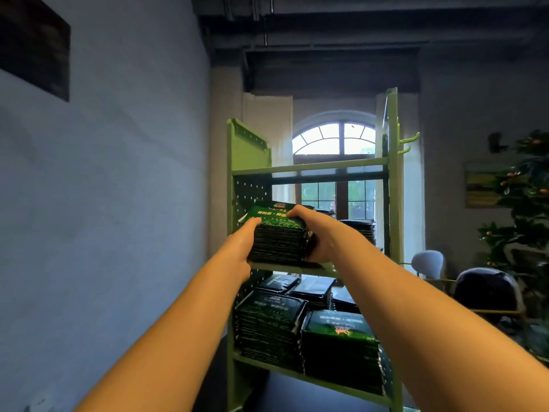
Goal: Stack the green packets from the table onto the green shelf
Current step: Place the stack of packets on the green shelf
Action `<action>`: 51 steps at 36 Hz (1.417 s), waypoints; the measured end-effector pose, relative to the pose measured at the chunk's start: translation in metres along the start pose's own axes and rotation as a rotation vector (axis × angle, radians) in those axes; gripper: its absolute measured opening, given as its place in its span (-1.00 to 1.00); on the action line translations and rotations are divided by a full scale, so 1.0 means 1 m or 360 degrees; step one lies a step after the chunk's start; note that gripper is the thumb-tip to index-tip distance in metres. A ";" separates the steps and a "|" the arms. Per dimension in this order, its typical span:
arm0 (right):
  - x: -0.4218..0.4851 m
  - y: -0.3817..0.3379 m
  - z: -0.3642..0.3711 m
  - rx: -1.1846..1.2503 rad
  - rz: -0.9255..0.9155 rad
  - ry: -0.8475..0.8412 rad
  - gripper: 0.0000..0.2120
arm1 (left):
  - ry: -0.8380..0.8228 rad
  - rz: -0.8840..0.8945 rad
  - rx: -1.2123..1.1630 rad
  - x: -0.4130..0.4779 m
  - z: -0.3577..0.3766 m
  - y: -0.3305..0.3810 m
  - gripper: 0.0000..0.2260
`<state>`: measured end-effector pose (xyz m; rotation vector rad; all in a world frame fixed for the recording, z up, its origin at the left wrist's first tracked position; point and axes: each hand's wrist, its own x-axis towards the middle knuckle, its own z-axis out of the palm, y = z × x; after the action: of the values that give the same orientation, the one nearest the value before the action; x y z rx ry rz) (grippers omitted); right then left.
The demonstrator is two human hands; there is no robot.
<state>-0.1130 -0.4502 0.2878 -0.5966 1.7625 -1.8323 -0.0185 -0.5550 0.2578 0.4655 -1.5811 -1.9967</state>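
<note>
Both forearms reach straight out. The left hand (242, 248) and right hand (320, 233) clamp opposite sides of a thick stack of dark green foil packets (277, 236), probably to keep it square. The stack is at the middle board of the green metal shelf (309, 169). Beyond the right hand lies another packet pile (359, 230).

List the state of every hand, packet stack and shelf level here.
held stack, between both hands, at the middle level's front edge.
left hand, grips its left side.
right hand, grips its right side, fingers over the top.
green shelf, upright, packet stacks on middle and lower levels.
</note>
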 end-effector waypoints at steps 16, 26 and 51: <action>0.032 -0.003 -0.001 -0.0189 0.0038 0.0038 -0.73 | -0.0010 0.0008 0.0035 0.024 0.002 0.004 -0.76; 0.033 -0.004 0.004 -0.0175 -0.0002 0.0159 -0.74 | 0.0262 0.0082 -0.0077 0.070 -0.002 -0.016 -0.07; -0.070 -0.002 0.005 -0.0441 -0.0174 0.0133 -0.77 | 0.0214 0.0833 0.0845 -0.036 0.002 -0.015 -0.64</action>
<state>-0.0557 -0.4091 0.2929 -0.7443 2.0972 -1.7178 0.0054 -0.5289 0.2415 0.3229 -1.9015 -1.1348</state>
